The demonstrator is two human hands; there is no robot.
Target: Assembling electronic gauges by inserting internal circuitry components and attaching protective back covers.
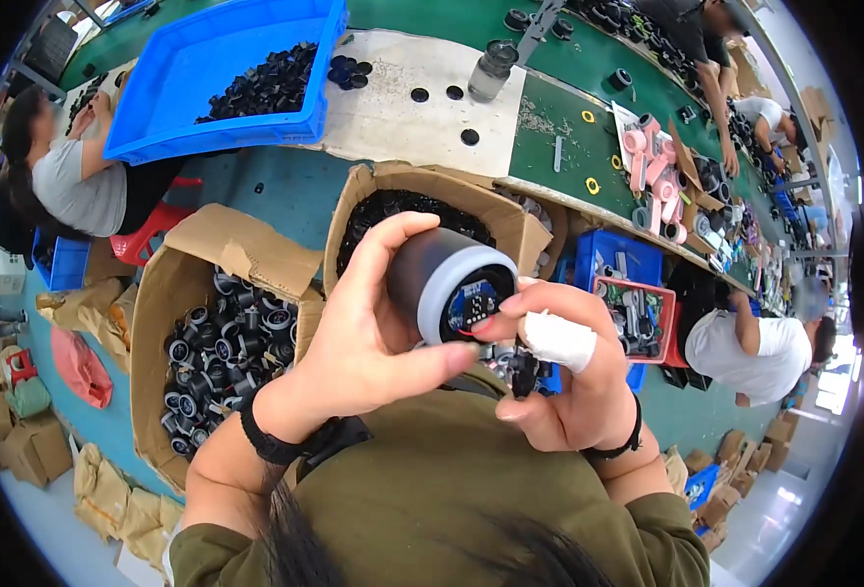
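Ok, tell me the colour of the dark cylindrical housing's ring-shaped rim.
The rim is pale bluish grey, best seen in the head view.

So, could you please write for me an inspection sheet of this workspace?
Surface: green workbench with a whitish sheet on it.
Job's things: dark cylinder with a grey rim, circuit board visible in its opening; small black part.
Clutter: black discs and a jar on the sheet; blue bin of black pieces; cardboard box of round parts below.
Hands: left hand grips the cylinder; right hand holds the black part, one finger wrapped in white.
Cables: short red wire at the cylinder's opening; its ends are unclear.
Surroundings: other people nearby, one on a red stool at left.
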